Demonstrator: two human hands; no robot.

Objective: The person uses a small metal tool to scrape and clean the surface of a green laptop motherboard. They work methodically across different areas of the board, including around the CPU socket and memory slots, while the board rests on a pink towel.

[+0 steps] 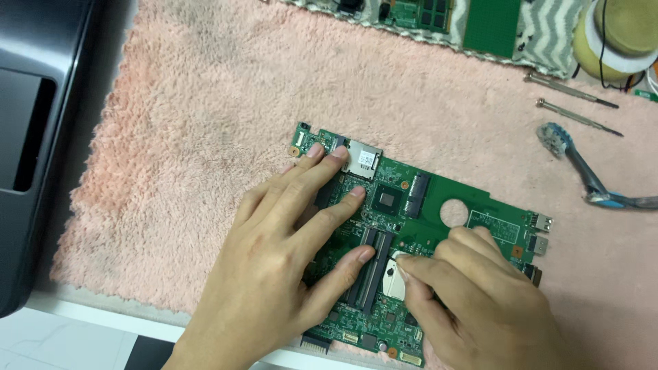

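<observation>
A green laptop motherboard (439,199) lies flat on a pink fluffy towel (205,123). My left hand (274,253) rests spread on the board's left half, fingertips near a silver card slot (362,159) and the long memory slots (373,264). My right hand (473,294) is curled over the board's lower right, its fingertips pinching at a shiny silver square part (392,277) beside the memory slots. A dark chip (388,200) sits in the board's middle, and a round hole (454,213) shows to the right.
Two thin screwdrivers (572,89) and a blue toothbrush (582,168) lie at the right. More green circuit boards (490,24) rest on a grey zigzag cloth at the top. A yellow tape roll (617,34) sits top right. A dark laptop case (34,137) stands at the left.
</observation>
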